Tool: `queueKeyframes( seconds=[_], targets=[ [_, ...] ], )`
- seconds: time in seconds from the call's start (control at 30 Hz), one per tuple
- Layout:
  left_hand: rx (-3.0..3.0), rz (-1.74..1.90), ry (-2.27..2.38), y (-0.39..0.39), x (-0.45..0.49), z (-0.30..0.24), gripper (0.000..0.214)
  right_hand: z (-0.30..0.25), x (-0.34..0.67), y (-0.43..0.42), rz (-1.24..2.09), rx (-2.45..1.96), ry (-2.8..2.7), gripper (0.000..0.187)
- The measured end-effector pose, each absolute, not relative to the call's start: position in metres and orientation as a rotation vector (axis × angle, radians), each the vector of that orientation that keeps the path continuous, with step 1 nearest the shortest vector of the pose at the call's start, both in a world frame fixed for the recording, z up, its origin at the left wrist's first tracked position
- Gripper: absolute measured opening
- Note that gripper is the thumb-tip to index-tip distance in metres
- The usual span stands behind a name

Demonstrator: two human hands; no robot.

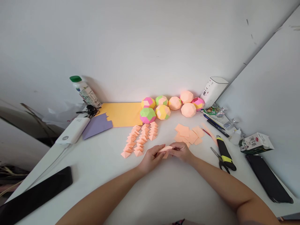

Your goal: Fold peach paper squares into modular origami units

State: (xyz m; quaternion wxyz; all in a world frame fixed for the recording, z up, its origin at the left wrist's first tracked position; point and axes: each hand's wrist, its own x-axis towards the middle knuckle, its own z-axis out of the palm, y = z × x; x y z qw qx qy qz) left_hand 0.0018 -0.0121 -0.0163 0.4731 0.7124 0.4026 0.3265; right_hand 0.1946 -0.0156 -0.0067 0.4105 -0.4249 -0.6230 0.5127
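Between my two hands is a small peach paper piece (166,149), partly folded, above the white table. My left hand (151,157) pinches its left side, and my right hand (182,151) pinches its right side. The fingers hide part of the paper. To the left of my hands, folded peach paper pieces (138,144) lie in rows, overlapping one another. Flat peach paper cutouts (188,135) lie in a loose pile beyond my right hand. Several faceted paper balls (162,112) in peach, green, yellow and pink stand against the wall.
A yellow sheet (124,114) and a purple sheet (98,126) lie at the back left, near a bottle (86,92), keys (91,110) and a white power bank (73,130). Scissors (221,162), a utility knife (225,153), a small carton (256,143) and a black phone (268,178) lie right.
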Motion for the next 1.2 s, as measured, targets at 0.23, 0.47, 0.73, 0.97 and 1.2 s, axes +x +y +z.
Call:
queueKeyframes(
  seconds=[0.23,0.47,0.73,0.97,1.2],
  targets=[
    [1.711,0.792,0.877,-0.012,0.002,-0.008,0.032,-0.011,0.194,-0.017,1.293,-1.077,-1.537,0.021],
    [1.732,0.744,0.900,-0.012,0.001,-0.008,0.036,-0.011,0.192,-0.015,1.397,-1.084,-1.348,0.029],
    [1.727,0.727,0.901,-0.014,0.003,-0.002,0.036,-0.007,0.193,-0.015,1.389,-1.040,-1.437,0.018],
    [1.707,0.733,0.860,-0.014,0.003,0.000,0.038,-0.005,0.193,-0.015,1.387,-1.066,-1.453,0.019],
    [1.700,0.716,0.840,-0.013,0.003,0.002,0.037,-0.007,0.194,-0.014,1.386,-1.057,-1.447,0.019]
  ],
)
